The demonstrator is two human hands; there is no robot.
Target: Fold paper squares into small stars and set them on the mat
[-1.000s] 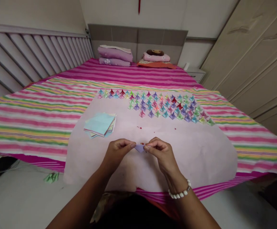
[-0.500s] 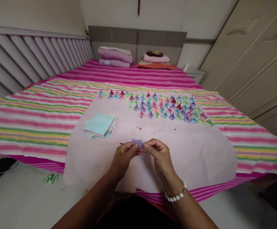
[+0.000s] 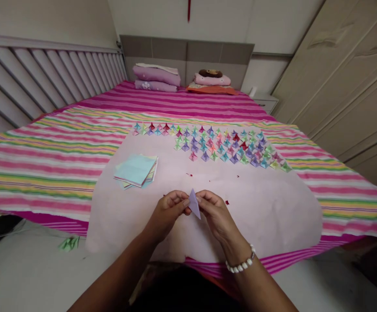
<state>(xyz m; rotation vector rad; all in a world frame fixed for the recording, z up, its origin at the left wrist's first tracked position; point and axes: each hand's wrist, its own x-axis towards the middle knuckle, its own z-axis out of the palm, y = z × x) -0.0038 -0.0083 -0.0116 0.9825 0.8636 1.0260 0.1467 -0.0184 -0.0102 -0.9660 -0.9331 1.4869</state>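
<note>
Head camera view shows first a large bed (image 3: 162, 100), covered with striped cloth, pink in the far part and many-coloured in the near part. At the right side stand pale wardrobe doors (image 3: 347, 99). Near the middle of the bed lies a wide pale sheet (image 3: 272, 208), and at the far end is a grey headboard (image 3: 219, 54), with folded bedding (image 3: 157, 78) before its left half. On the sheet, toward the left, is a pile of paper squares (image 3: 136, 169), light blue on top. The left hand (image 3: 167, 214) and the right hand (image 3: 217, 216) are close together over the near part of the sheet. The left hand pinches a purple paper (image 3: 194, 204) between its thumb and fingers; the right hand also pinches it, from the other side. This paper is folded, pointed at both ends, and it stands tilted between the hands. Beyond them, small folded papers (image 3: 205, 156) of many colours stand in rows. A white bracelet (image 3: 239, 265) is around the right wrist. Smallest are red scraps (image 3: 227, 202), one just beside the right hand.
</note>
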